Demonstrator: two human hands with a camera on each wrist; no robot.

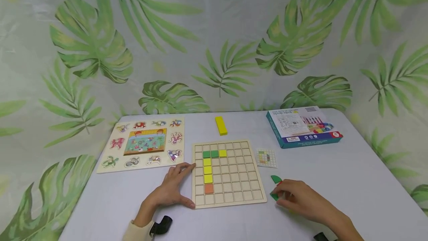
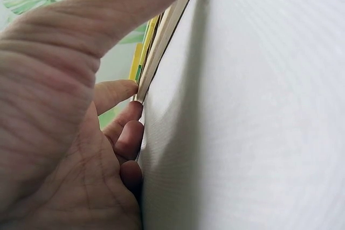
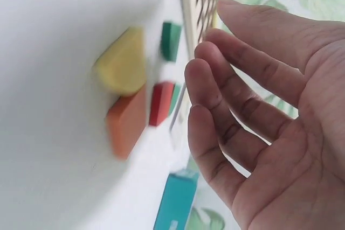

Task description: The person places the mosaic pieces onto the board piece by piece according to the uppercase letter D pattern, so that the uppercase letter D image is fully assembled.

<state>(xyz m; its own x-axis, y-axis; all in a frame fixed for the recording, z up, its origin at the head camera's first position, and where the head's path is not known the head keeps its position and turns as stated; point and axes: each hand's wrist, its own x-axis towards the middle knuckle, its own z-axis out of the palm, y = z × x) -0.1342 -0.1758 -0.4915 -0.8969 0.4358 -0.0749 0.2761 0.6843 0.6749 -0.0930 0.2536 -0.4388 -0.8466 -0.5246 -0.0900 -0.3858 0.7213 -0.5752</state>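
Note:
My left hand [image 1: 170, 189] rests at the left side of a wooden grid board [image 1: 227, 177], thumb by the near-left corner and fingertips along the edge. Green, yellow and orange square tiles [image 1: 208, 169] fill some of its cells. Off the board's right side hovers my right hand [image 1: 302, 198], fingers loosely bent with nothing between them. Beneath and beside it lie loose pieces: a green one [image 3: 171, 41], a red one [image 3: 161, 103], a yellow one with a rounded edge [image 3: 124, 63] and an orange one [image 3: 128, 125]. Another green piece [image 1: 276, 179] shows past the fingers.
A small printed pattern card [image 1: 266, 163] lies right of the board. Behind the board is a yellow bar of tiles [image 1: 221, 125]. A sea-animal peg puzzle [image 1: 113, 155] lies at the left, a teal puzzle box [image 1: 302, 127] at the back right. A leaf-print cloth hangs behind the table.

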